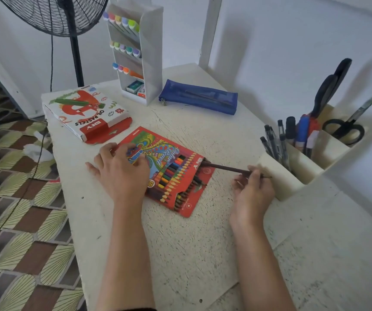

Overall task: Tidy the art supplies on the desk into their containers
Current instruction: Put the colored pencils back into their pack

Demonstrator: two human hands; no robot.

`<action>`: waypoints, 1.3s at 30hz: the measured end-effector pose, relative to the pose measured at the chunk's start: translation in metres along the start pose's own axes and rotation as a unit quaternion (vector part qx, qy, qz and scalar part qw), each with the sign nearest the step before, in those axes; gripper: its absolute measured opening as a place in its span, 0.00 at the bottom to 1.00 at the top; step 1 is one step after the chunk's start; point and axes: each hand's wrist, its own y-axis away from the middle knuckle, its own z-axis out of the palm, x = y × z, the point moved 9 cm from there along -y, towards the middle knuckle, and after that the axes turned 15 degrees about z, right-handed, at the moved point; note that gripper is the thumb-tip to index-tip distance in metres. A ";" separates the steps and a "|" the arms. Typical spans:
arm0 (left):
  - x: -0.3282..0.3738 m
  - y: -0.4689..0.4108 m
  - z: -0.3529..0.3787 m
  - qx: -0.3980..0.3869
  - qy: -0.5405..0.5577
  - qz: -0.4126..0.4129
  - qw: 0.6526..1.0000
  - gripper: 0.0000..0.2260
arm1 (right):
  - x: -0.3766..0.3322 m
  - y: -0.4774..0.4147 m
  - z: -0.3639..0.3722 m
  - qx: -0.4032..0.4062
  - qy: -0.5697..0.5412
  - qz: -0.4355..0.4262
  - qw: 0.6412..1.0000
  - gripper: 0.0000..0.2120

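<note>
A red colour pencil box (176,173) lies flat in the middle of the white desk (191,243), its open end facing right with several pencil tips showing. My left hand (122,171) lies on the box's left end, with its fingers bent onto the cardboard. My right hand (253,189) pinches a dark brown pencil (225,168) by its rear end. The pencil's front end sits at the box's open mouth.
An oil pastels box (86,113) lies at the back left with its flap open. A white marker rack (135,52) and a blue mesh pencil case (199,96) stand behind. A cream desk organiser (304,162) with pens and scissors (346,126) sits at right. A black fan (63,16) stands beyond the desk.
</note>
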 end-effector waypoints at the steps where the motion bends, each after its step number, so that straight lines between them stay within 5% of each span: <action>1: 0.001 0.000 0.000 -0.002 -0.004 0.008 1.000 0.15 | 0.000 0.001 -0.001 0.001 -0.003 -0.009 1.000 0.06; 9: 0.005 -0.002 0.008 -0.050 -0.016 0.048 0.997 0.17 | -0.012 0.021 0.001 0.025 0.056 -0.135 0.989 0.15; 16: 0.004 -0.001 -0.001 -0.073 0.006 0.023 0.997 0.17 | -0.005 0.021 0.010 0.033 0.174 -0.151 0.973 0.06; 24: 0.002 0.000 0.001 -0.109 0.050 0.010 0.993 0.18 | 0.003 0.032 0.056 -0.041 0.496 -0.237 0.834 0.09; 33: 0.005 0.001 0.010 -0.186 0.120 0.063 0.973 0.14 | 0.009 0.046 0.045 0.142 0.356 -0.135 0.914 0.06; 39: 0.006 0.003 0.015 -0.283 0.121 0.084 0.948 0.15 | 0.017 0.067 0.042 0.141 0.302 -0.105 0.937 0.11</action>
